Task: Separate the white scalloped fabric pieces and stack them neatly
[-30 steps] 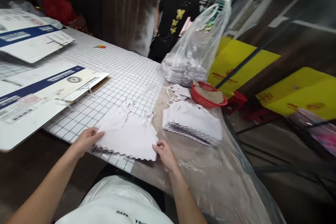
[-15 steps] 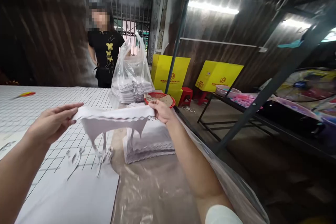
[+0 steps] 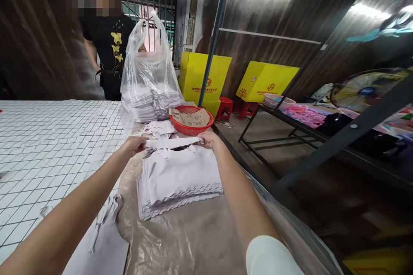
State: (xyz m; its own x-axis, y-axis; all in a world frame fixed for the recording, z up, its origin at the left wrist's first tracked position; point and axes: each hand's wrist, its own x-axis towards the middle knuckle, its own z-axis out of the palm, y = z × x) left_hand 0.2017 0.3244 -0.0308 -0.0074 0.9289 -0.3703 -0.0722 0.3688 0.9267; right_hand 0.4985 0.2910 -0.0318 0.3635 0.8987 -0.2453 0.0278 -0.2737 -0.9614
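Note:
A white fabric piece [image 3: 172, 142] is stretched between my two hands, above the far end of a stack. My left hand [image 3: 136, 144] pinches its left end, fingers closed. At the right end, my right hand [image 3: 210, 139] grips the other corner. Right below lies a stack of white fabric pieces [image 3: 183, 176] with wavy edges, on clear plastic sheeting over brown paper [image 3: 180, 240]. Another white fabric piece with thin ties [image 3: 100, 245] lies at the lower left, partly covered by my left forearm.
Beyond my hands stand a red basket [image 3: 190, 129] holding a piece of cardboard and a clear plastic bag [image 3: 148, 81] full of folded white pieces. A person [image 3: 108, 51] stands across the gridded table [image 3: 64, 137]. A dark metal post [image 3: 214, 38] rises at the table's right edge.
Both hands have carried the fabric piece right and onto the far part of the stack. It hung spread open before; now it is a narrow strip. The view has shifted too.

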